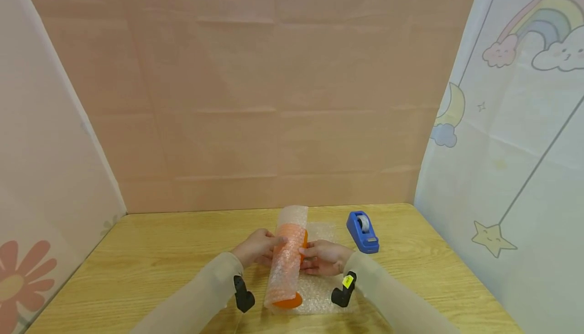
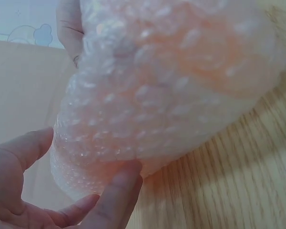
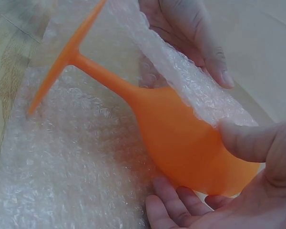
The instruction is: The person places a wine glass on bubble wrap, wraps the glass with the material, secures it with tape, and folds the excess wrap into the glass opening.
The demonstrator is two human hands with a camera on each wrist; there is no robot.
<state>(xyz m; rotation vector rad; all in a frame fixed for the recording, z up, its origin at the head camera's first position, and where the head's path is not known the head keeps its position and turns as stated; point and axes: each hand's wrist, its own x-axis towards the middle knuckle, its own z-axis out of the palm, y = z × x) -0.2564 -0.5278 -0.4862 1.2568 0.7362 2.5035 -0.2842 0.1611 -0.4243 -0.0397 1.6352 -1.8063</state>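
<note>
An orange wine glass lies on its side, partly covered by bubble wrap. In the right wrist view its stem and round foot stick out of the open side of the wrap. My left hand grips the wrapped bowl from the left, thumb on top and fingers curled at the lower side. From the right, my right hand holds the bowl, its thumb at the edge of the wrap and its fingers beneath. In the head view the foot shows at the near end.
A blue tape dispenser with a roll of clear tape stands right of the hands, toward the back of the wooden table. The flat part of the bubble wrap spreads under and right of the glass. Cloth-covered walls enclose the back and both sides.
</note>
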